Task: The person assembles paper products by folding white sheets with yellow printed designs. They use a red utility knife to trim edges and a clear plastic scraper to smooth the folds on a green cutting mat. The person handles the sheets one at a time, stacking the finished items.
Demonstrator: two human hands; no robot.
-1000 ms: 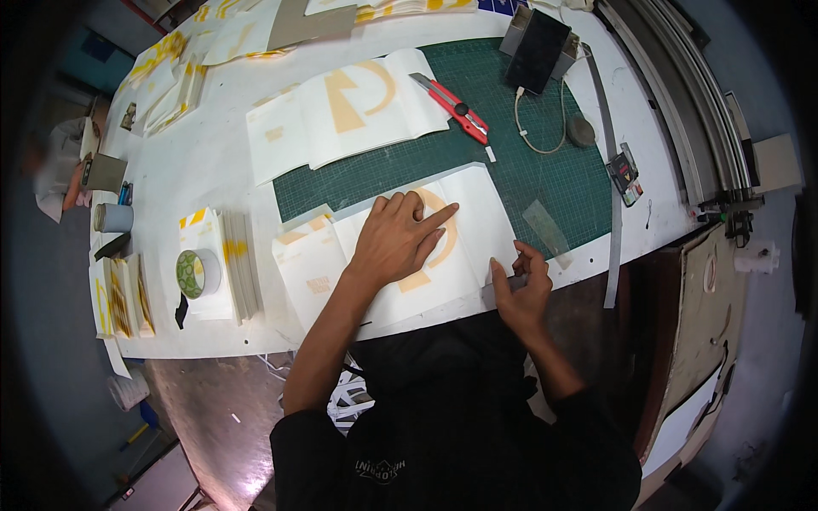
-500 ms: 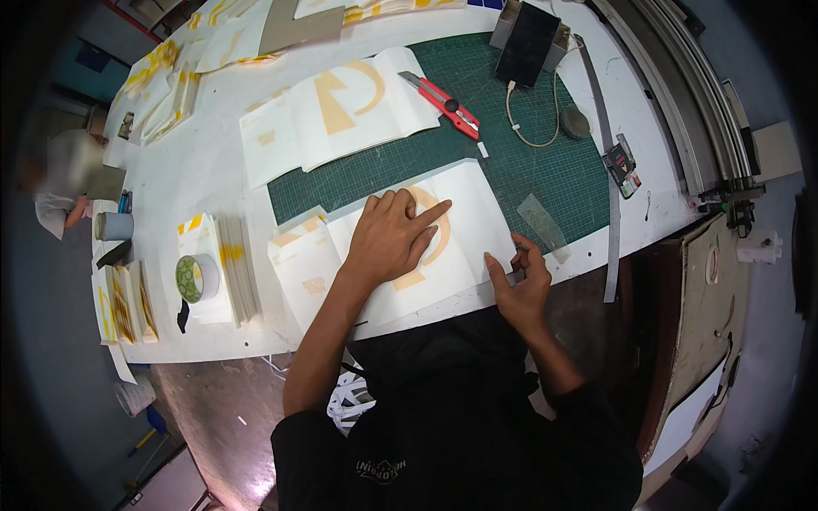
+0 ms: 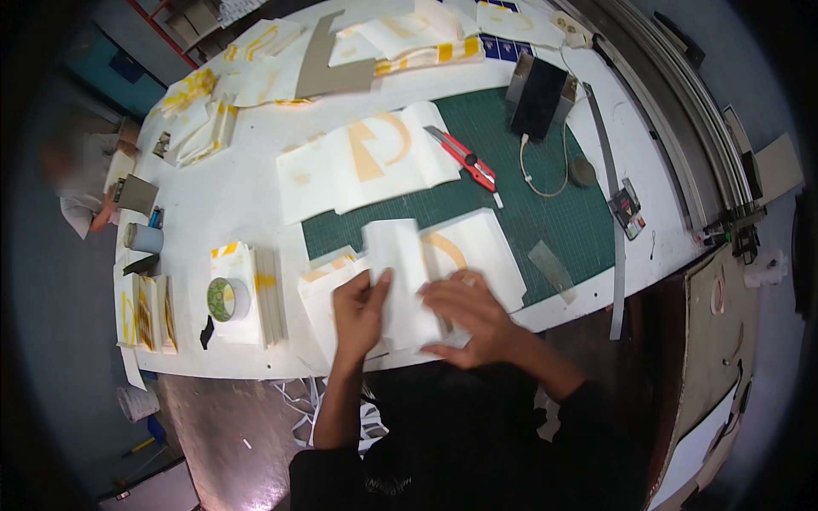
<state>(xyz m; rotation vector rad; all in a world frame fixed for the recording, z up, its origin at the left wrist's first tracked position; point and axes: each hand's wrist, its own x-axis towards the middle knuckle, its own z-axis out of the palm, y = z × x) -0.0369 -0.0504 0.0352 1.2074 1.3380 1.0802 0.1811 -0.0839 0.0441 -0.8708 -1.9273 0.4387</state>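
A folded white paper sheet [image 3: 399, 277] is raised slightly off the table between my two hands. My left hand [image 3: 358, 317] pinches its left edge, thumb on top. At the right edge, my right hand [image 3: 477, 319] closes over the paper, its fingers blurred by motion. Beneath lie printed white sheets [image 3: 490, 247] with pale orange shapes, partly covered by my hands. Farther away, another printed sheet stack [image 3: 366, 162] rests on the green cutting mat [image 3: 477, 106]. A red utility knife [image 3: 464, 159] lies at its right edge.
A tape roll [image 3: 227, 299] sits on a paper stack to the left. At the right are a phone [image 3: 538, 100] on a stand with a cable, and a steel ruler [image 3: 615, 247]. A cardboard piece [image 3: 328, 77] lies at the back. Another person [image 3: 85, 183] is at far left.
My left hand has gone from lying on the printed sheet to gripping the raised folded paper. My right hand has moved left to the paper's right edge. The view has shifted.
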